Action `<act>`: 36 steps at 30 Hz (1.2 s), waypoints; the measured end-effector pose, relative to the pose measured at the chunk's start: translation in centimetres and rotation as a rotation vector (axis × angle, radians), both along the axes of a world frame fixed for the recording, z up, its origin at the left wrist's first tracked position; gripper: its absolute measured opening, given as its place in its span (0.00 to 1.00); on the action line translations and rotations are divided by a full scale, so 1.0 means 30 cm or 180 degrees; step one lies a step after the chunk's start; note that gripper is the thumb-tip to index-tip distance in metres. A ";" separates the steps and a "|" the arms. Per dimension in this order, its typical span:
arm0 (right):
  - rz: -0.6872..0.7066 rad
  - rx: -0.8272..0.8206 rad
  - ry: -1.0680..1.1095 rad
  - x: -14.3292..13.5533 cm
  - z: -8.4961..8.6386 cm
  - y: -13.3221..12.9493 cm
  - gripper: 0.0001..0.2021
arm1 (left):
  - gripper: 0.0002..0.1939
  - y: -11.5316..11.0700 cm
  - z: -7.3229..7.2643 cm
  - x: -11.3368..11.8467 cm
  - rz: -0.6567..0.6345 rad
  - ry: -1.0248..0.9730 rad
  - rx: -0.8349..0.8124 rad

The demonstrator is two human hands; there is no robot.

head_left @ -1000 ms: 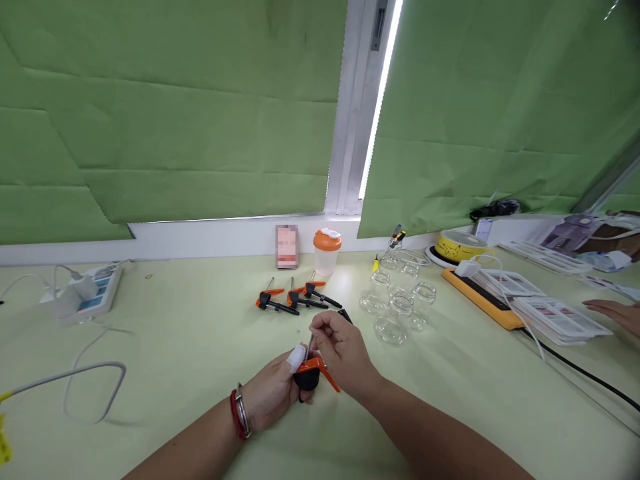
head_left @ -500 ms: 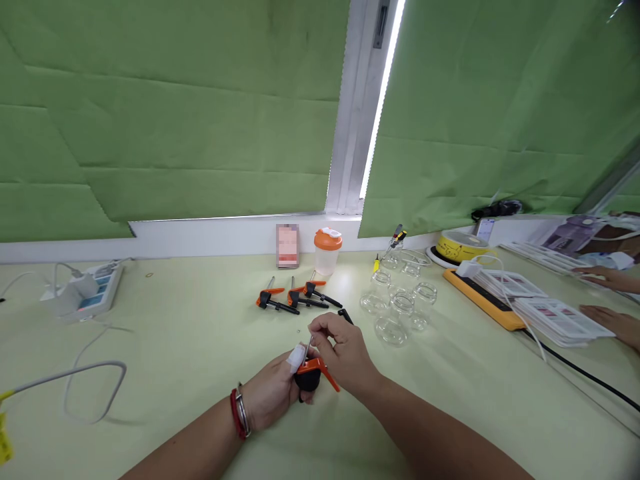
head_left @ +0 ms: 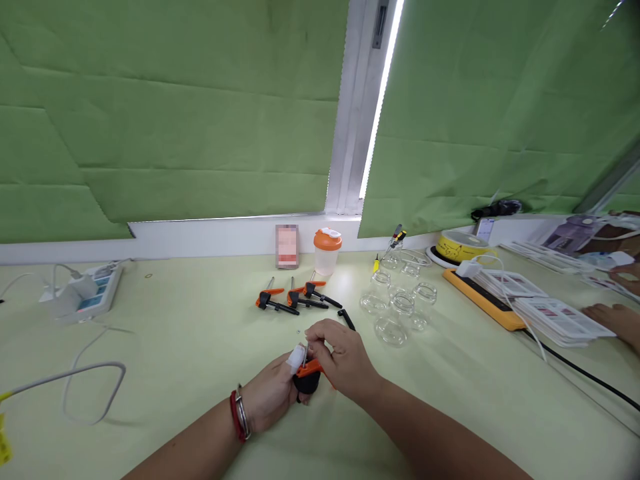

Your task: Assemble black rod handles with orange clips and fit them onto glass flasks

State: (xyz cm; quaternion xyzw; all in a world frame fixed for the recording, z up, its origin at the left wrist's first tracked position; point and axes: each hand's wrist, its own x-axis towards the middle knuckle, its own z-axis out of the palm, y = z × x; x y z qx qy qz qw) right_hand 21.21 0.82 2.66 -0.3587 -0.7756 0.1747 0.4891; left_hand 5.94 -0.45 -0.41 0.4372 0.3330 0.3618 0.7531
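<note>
My left hand (head_left: 275,387), its thumb wrapped in white, is closed around a black-and-orange lever piece (head_left: 307,383) low in the middle of the view. A thin metal rod (head_left: 306,355) stands up out of this piece. Fingers of my right hand (head_left: 343,353) pinch the rod's upper end, and that hand hides part of the orange lever. Behind my hands lie three similar black-and-orange lever pieces (head_left: 275,303) with metal rods and black handles. A loose black handle (head_left: 347,319) rests just beyond my right hand. Left of it is a tiny part (head_left: 299,331), too small to name.
An orange-lidded cup (head_left: 327,252) and a phone-like pink panel (head_left: 287,247) stand by the wall. Several glass jars (head_left: 391,329) are to the right, with screwdrivers (head_left: 397,237) behind. Farther right are an orange power strip (head_left: 483,300), white trays (head_left: 565,320) and another person's hand (head_left: 613,320).
My right hand has shifted slightly left and turned at the rod, covering more of the orange lever. The left hand stays nearly still. The other person's hands have moved at the right.
</note>
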 end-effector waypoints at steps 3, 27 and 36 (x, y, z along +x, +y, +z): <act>0.0227 0.0193 -0.0154 -0.002 -0.007 -0.007 0.11 | 0.25 0.002 -0.002 0.000 0.0058 -0.0026 -0.0070; 0.1060 0.0436 -0.1868 0.003 -0.012 -0.012 0.10 | 0.27 0.019 0.016 -0.027 -0.0183 -0.0510 -0.0375; 0.1019 0.0062 -0.1572 0.008 -0.001 -0.018 0.08 | 0.26 0.026 0.042 -0.072 -0.0727 0.0069 0.0398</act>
